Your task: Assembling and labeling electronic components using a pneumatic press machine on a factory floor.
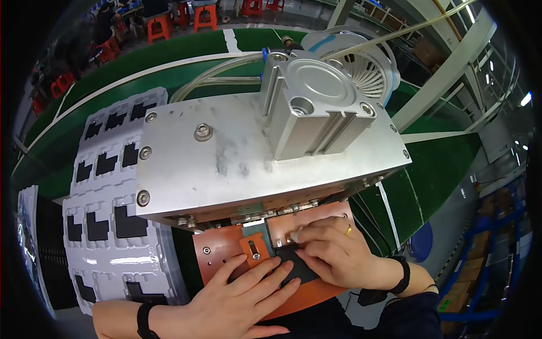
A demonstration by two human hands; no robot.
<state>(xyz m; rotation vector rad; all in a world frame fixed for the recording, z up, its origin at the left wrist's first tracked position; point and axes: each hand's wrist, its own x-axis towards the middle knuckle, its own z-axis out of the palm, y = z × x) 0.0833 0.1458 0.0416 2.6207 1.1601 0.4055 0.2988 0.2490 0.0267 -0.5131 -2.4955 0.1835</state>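
My left hand [240, 296] lies with its fingers stretched and apart across a flat dark piece [301, 270] on the orange-red plate of a press-like fixture. Beside its index finger sits a small orange slotted block [253, 250] with a screw in it. My right hand [333, 257] is closed in a pinch at the far right corner of the dark piece. Something small and pale shows at its fingertips, too small to name. Behind both hands stands the silver metal housing [186, 164] of the fixture, topped by an air cylinder [319, 107].
White plastic trays [118, 251] with black L-shaped pieces [131, 221] stand at my left. A white fan [367, 70] is behind the cylinder, with clear air hoses [217, 73] to its left. Red stools [158, 27] and people are farther back. Shelved boxes [471, 254] are at right.
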